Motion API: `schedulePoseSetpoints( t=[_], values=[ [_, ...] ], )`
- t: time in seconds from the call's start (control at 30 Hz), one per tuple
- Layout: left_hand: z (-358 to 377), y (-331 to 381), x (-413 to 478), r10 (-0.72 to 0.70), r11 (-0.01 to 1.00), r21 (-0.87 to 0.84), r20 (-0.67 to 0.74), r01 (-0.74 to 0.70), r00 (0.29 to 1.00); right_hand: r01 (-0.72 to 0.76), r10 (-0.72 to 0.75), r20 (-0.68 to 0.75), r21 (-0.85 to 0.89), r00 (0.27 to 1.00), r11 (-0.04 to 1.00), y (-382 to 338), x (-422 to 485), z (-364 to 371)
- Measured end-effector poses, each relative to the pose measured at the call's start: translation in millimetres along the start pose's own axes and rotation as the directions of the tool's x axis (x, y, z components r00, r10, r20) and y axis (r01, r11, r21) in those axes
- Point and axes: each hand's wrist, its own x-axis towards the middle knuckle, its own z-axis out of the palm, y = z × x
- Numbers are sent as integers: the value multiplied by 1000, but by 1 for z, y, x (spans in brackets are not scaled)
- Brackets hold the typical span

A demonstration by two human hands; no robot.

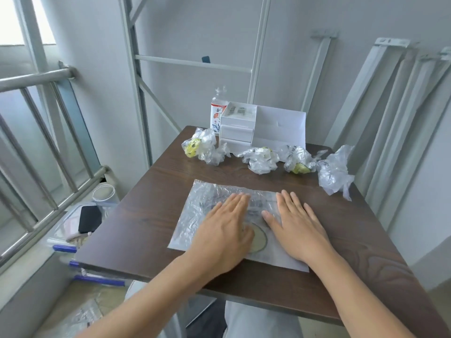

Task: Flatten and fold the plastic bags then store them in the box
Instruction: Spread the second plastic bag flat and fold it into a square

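Observation:
A clear plastic bag (pixel 195 211) with a round yellow-green print lies spread flat on the dark wooden table (pixel 136 215). My left hand (pixel 224 230) presses on its middle with straight fingers. My right hand (pixel 295 223) lies flat on the bag's right part, fingers spread. Several crumpled clear bags sit in a row behind: one with yellow print (pixel 202 147) at the left, one (pixel 261 159) in the middle, one with yellow print (pixel 296 159) right of it, and one (pixel 334 174) at the far right. A white open box (pixel 280 128) stands at the table's back edge.
A white set of small drawers (pixel 236 132) stands left of the box, with a clear bottle (pixel 218 111) behind it. Metal rails rise to the left. On the floor at the left lie a clear jar (pixel 103 193), a black phone (pixel 89 219) and bagged items. White slats lean on the right wall.

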Motion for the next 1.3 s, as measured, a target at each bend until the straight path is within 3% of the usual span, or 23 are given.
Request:
schedulePoseSetpoints(
  t=[0.17, 0.37, 0.5, 0.57, 0.63, 0.7, 0.77, 0.87, 0.97, 1.03, 1.07, 1.13, 1.2, 1.23, 1.27, 1.3],
  values=[
    [15, -19, -12, -11, 973, 228, 177, -30, 984, -4, 4, -6, -12, 1000, 1000, 0, 1, 2],
    [-20, -61, -39, -97, 945, 327, 231, 17, 968, 4, -4, -2, -14, 1000, 1000, 2, 1, 2],
    [-33, -68, -45, -80, 955, 296, 273, -5, 959, -2, 2, -4, -8, 1000, 1000, 0, -2, 1],
    [-36, -67, -43, -15, 962, 265, 263, -57, 965, -10, 11, -11, 5, 1000, 1000, 0, -3, 0],
    [-36, -62, -40, 201, 933, 259, 198, -249, 959, -20, 20, -23, 26, 1000, 999, 0, -2, 1],
    [-33, -54, -34, 440, 851, 229, 183, -473, 879, -24, 25, -30, 35, 999, 999, -1, -2, 1],
    [-27, -43, -29, 587, 768, 206, 155, -607, 795, -26, 27, -35, 31, 999, 999, -1, -2, 0],
    [-20, -21, -18, 624, 703, 305, 168, -642, 763, -39, 40, -28, 35, 999, 999, -1, -1, 0],
    [-14, -4, -13, 567, 696, 424, 171, -579, 806, -42, 44, -18, 70, 999, 997, -2, 0, -4],
    [-8, -2, -10, 554, 715, 443, 113, -541, 825, -49, 45, 23, 210, 999, 977, -2, 1, -13],
    [-6, -2, -7, 547, 750, 422, 37, -509, 836, -74, 64, 40, 364, 997, 928, 0, 1, -19],
    [-13, 1, -4, 419, 891, 267, -169, -368, 892, -155, 135, 86, 736, 987, 659, 8, -2, -35],
    [-34, 8, -2, 213, 961, -127, -218, -245, 952, -140, 109, 108, 923, 988, 358, 22, -7, -51],
    [-45, 12, -2, 125, 890, -412, -191, -195, 974, -107, 81, 89, 964, 993, 243, 28, -11, -60],
    [-57, 15, -1, 38, 750, -648, -161, -135, 986, -64, 78, 52, 985, 996, 161, 35, -12, -65],
    [-70, 17, 0, -52, 611, -788, -144, -82, 988, -18, 100, 8, 995, 995, 97, 38, -14, -72]
  ],
)
